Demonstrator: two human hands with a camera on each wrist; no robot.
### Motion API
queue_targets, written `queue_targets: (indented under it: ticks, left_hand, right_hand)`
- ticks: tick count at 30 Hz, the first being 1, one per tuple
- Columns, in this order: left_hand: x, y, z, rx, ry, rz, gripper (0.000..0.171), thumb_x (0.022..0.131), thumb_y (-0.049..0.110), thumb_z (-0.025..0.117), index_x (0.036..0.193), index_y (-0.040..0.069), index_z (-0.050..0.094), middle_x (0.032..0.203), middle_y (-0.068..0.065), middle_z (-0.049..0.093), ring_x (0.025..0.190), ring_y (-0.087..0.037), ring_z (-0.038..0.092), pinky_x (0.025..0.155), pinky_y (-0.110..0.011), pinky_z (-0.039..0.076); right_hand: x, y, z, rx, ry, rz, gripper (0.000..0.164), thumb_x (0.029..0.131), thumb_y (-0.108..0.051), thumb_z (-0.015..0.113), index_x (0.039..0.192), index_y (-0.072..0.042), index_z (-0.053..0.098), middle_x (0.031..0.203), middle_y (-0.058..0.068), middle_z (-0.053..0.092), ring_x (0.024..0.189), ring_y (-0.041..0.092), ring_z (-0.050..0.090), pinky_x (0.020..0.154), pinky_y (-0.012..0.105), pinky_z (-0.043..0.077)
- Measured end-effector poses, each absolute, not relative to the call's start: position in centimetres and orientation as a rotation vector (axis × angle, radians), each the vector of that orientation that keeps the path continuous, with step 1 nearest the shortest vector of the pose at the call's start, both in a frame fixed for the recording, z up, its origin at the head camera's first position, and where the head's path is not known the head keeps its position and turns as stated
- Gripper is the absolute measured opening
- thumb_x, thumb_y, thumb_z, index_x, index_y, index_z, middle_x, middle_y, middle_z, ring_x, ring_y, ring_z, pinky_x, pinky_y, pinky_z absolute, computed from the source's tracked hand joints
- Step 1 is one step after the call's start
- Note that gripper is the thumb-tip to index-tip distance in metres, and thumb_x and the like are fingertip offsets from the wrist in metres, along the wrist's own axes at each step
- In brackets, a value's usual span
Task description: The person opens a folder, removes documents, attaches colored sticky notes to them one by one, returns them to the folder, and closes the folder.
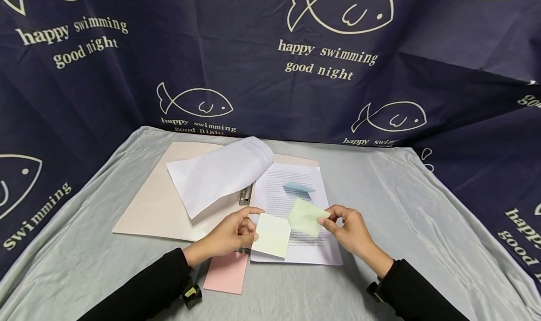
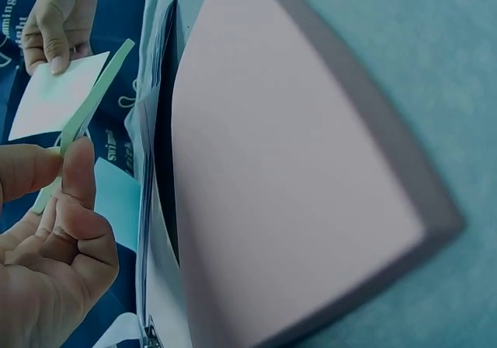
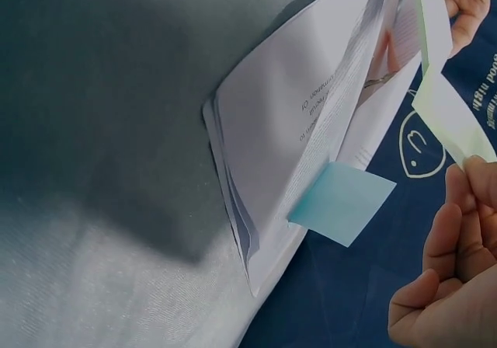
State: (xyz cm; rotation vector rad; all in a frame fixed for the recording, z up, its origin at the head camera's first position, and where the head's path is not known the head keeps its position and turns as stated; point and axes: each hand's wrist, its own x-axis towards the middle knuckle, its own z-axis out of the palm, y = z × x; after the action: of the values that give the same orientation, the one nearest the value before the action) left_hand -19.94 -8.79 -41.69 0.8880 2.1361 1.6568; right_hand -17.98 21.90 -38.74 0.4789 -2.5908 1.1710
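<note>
My left hand pinches a pale green sticky note pad by its left edge, above the printed pages. A single green sticky note is pinched at its right corner between the thumb and fingers of my right hand. The note's left corner meets the pad's right edge in the head view. Farther back, a blue sticky note stands up from the top printed page. In the right wrist view this blue note sticks out from the sheets.
A pale pink folder lies spread under the papers, with a metal clip at its spine. One sheet is curled over to the left. A pink pad lies near the front, below my left hand. Grey cloth covers the table.
</note>
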Motion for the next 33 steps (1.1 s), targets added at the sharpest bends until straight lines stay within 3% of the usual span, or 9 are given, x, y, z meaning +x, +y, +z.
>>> queue_targets:
  ticks: [7,16,21,26,33]
  left_hand:
    - [-19.8,-8.9,-41.7,0.871,2.149,1.647,0.053,0.085,-0.004,0.061,0.133,-0.005,0.039,0.079,-0.006,0.059,0.056,-0.007,0.044,0.053,-0.02,0.036]
    - [-19.5,-9.2,-41.7,0.88,2.18,1.62,0.052,0.087,-0.002,0.061,0.134,-0.003,0.039,0.08,-0.006,0.061,0.054,-0.009,0.048,0.051,-0.022,0.04]
    - [-19.3,-9.1,-41.7,0.867,2.138,1.632,0.051,0.086,-0.004,0.06,0.132,-0.002,0.039,0.078,-0.007,0.06,0.053,-0.017,0.053,0.049,-0.025,0.044]
    - [-18.5,-8.6,-41.6,0.863,2.063,1.621,0.049,0.085,-0.006,0.059,0.129,-0.002,0.038,0.074,-0.007,0.059,0.054,-0.028,0.058,0.048,-0.032,0.049]
    - [-17.2,-7.8,-41.5,0.904,1.989,1.555,0.045,0.085,-0.004,0.06,0.124,0.0,0.037,0.07,-0.002,0.058,0.053,-0.025,0.059,0.05,-0.02,0.043]
  right_hand:
    - [-18.2,22.3,-38.7,0.415,-2.617,1.225,0.011,0.079,-0.004,0.073,0.074,-0.008,0.064,0.069,-0.003,0.058,0.054,0.014,0.04,0.041,0.022,0.026]
    - [-18.3,22.5,-38.9,0.397,-2.616,1.228,0.007,0.078,-0.003,0.073,0.078,-0.007,0.067,0.066,-0.005,0.055,0.057,0.013,0.044,0.042,0.023,0.03]
    - [-18.5,22.4,-39.2,0.437,-2.602,1.202,0.01,0.078,-0.002,0.073,0.076,-0.009,0.066,0.068,-0.006,0.059,0.055,0.013,0.043,0.041,0.022,0.028]
    - [-18.8,22.2,-39.4,0.476,-2.592,1.131,0.017,0.076,0.0,0.074,0.072,-0.014,0.064,0.068,-0.011,0.06,0.061,0.01,0.049,0.052,0.028,0.038]
    - [-19.9,21.9,-39.8,0.586,-2.562,0.984,0.022,0.071,0.006,0.073,0.073,-0.015,0.066,0.073,-0.01,0.062,0.07,0.011,0.053,0.06,0.028,0.037]
